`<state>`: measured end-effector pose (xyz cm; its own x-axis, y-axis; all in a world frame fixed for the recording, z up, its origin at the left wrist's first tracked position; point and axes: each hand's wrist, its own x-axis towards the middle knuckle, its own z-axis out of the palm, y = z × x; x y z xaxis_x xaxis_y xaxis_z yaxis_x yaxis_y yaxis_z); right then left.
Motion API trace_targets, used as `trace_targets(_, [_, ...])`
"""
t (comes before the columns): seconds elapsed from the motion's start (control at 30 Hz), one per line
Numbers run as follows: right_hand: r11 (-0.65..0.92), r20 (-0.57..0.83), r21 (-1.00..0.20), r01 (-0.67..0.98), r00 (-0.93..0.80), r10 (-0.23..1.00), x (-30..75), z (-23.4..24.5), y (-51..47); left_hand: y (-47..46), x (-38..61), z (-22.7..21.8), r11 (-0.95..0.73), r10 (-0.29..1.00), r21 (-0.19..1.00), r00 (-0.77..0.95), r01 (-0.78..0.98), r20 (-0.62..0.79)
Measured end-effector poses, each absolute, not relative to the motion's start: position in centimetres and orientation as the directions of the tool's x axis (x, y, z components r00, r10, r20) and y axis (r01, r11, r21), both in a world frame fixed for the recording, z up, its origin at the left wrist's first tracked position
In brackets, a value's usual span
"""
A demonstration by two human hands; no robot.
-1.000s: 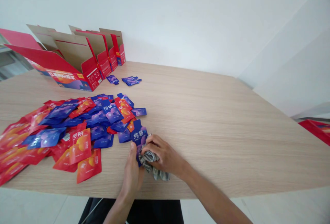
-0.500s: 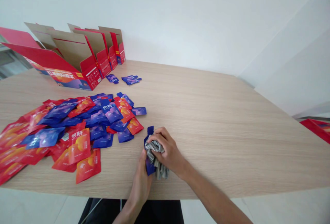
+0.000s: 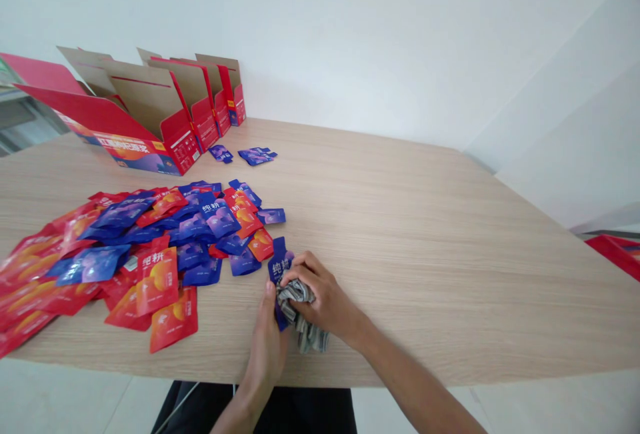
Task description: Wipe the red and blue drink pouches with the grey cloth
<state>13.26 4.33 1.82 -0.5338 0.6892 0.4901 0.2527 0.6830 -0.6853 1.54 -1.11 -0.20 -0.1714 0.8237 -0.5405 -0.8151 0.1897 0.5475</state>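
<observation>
Pinning a blue packet [image 3: 279, 267] flat on the table [image 3: 425, 234] near its front edge, we hold it with the left hand [image 3: 267, 341], whose fingers lie together along the packet's lower end, while the right hand [image 3: 323, 297] has its fingers clamped on a crumpled grey cloth [image 3: 300, 311] that presses on the packet's middle. Only the packet's upper end shows above the cloth, and two white characters there read 纯耕

We judge that the main risk is the packet sliding out from under the left fingers if the cloth drags hard, since the film looks slick and the grip covers only one end. A push away from us could also shove it into the pile of packets [image 3: 150, 247] just beside it on the left, where it would be hard to tell from the other blue ones. The cloth hangs loose below the right hand, so a trailing fold could catch a red packet [image 3: 174, 319] lying near the table edge and knock it off

The same two characters show on a red packet [image 3: 156, 271] in the pile and on a blue one [image 3: 216, 214] farther back. Behind the pile stand open red boxes [image 3: 150, 134] with print along their fronts, too small for us to read, and a few stray blue packets [image 3: 255, 154] lie beside them
</observation>
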Motion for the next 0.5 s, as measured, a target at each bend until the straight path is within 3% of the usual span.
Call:
trace_targets(0.23, [0.749,0.443,-0.625,0.222,-0.688,0.574,13.1,1.5,4.1,-0.3,-0.4,0.6,0.135,0.819,0.546,-0.217,-0.827,-0.531])
trace_targets(0.4, [0.713,0.526,-0.655,0.252,-0.525,0.669,13.4,1.6,4.4,-2.3,1.0,-1.2,0.249,0.779,0.613,-0.222,-0.750,-0.587])
trace_targets(0.5, [0.688,0.576,-0.665,0.289,-0.388,0.720,13.9,1.8,4.8,-3.6,2.1,-2.2,0.293,0.830,0.649,-0.150,-0.702,-0.537])
